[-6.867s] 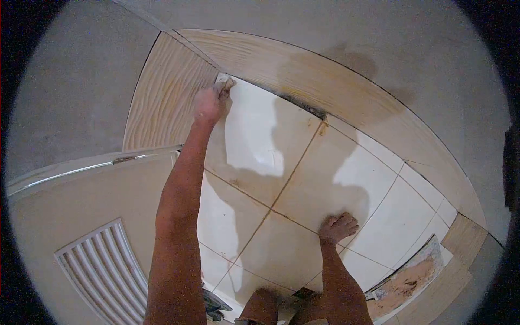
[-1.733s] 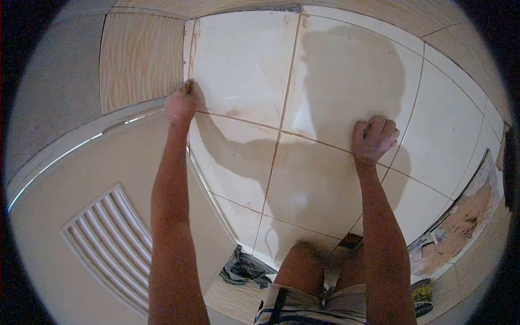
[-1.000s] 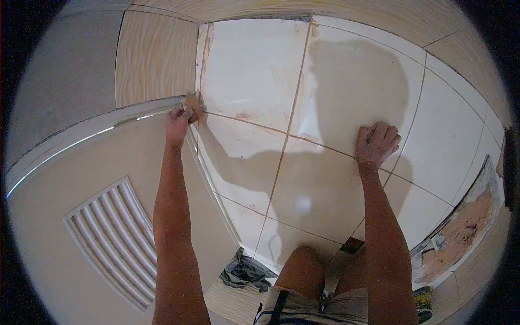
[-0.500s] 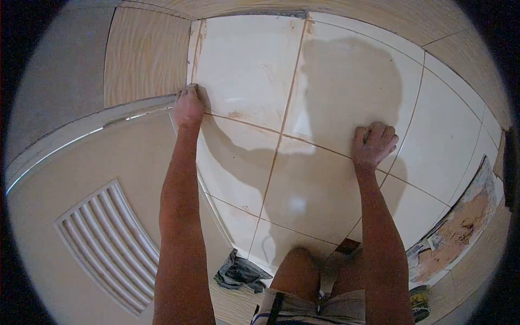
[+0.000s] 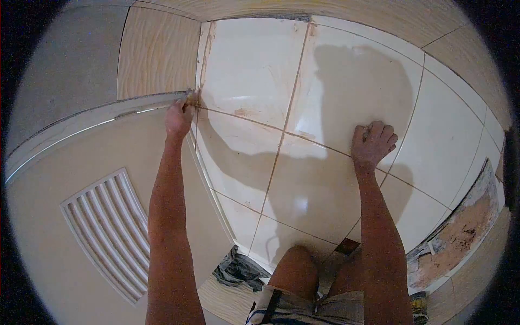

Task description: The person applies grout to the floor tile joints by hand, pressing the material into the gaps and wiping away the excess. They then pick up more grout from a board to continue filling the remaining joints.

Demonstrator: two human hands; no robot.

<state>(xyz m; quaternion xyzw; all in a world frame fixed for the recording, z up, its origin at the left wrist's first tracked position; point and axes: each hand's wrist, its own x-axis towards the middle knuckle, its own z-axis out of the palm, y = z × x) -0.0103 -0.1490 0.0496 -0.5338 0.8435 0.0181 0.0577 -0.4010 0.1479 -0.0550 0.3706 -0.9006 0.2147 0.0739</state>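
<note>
1. At ten o'clock, a small brownish piece is pinched in the left hand, perhaps for edge access.
2. At three o'clock, the curled right hand is propped, likely for support; any contents cannot be told.

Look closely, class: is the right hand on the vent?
No, the right hand is on the floor, while the vent lies beyond the left arm.

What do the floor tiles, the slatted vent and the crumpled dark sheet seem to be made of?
Floor tiles: probably glazed ceramic or porcelain, glossy, as they reflect light.
Slatted vent: white plastic or painted metal; its smooth, pale slats leave that open.
Crumpled dark sheet: likely thin plastic, given its sharp folds and slight sheen.
</note>
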